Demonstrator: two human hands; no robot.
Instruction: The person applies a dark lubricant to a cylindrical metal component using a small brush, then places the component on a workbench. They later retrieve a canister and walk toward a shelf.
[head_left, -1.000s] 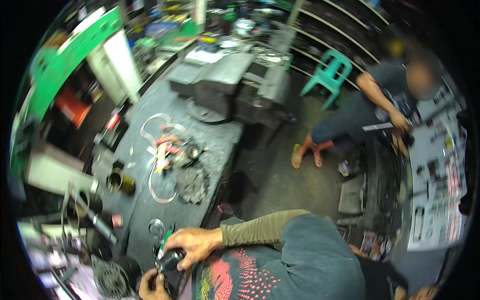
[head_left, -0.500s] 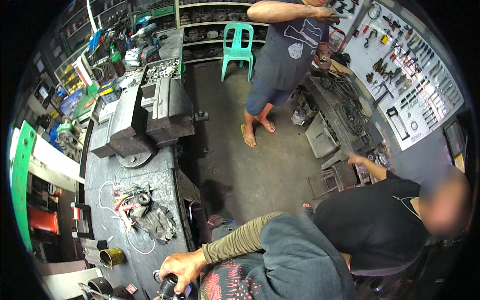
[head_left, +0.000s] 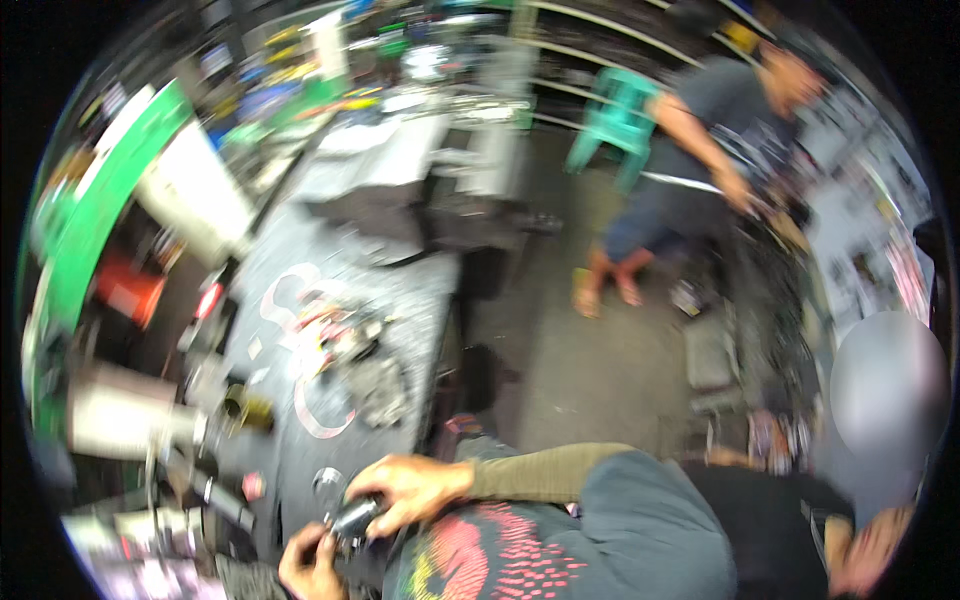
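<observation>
My right hand (head_left: 415,490), in an olive sleeve, reaches across the bench edge and is closed round a black cylindrical part (head_left: 358,515). My left hand (head_left: 312,565) comes up from the lower edge, its thumb and fingers pinched at the near end of that part. Motion blur hides the part's exact kind. Beside my right fingertips, a small shiny round thing (head_left: 328,482) lies on the dark workbench (head_left: 290,400). Farther up the bench, a tangle of wires with red and white pieces (head_left: 325,335) lies against a crumpled grey rag (head_left: 380,390).
A large bench vise (head_left: 400,190) stands at the far end. A yellowish can (head_left: 245,408) sits at the bench's left side. One person (head_left: 720,130) stands near the tool board (head_left: 860,200); another in black (head_left: 760,520) is close on my right. A green chair (head_left: 615,120) stands behind.
The view has swung, shifting the scene rightward and blurring it. My left hand has come into sight at the black part. The standing person's arm is lowered, and the person on my right appears lower.
</observation>
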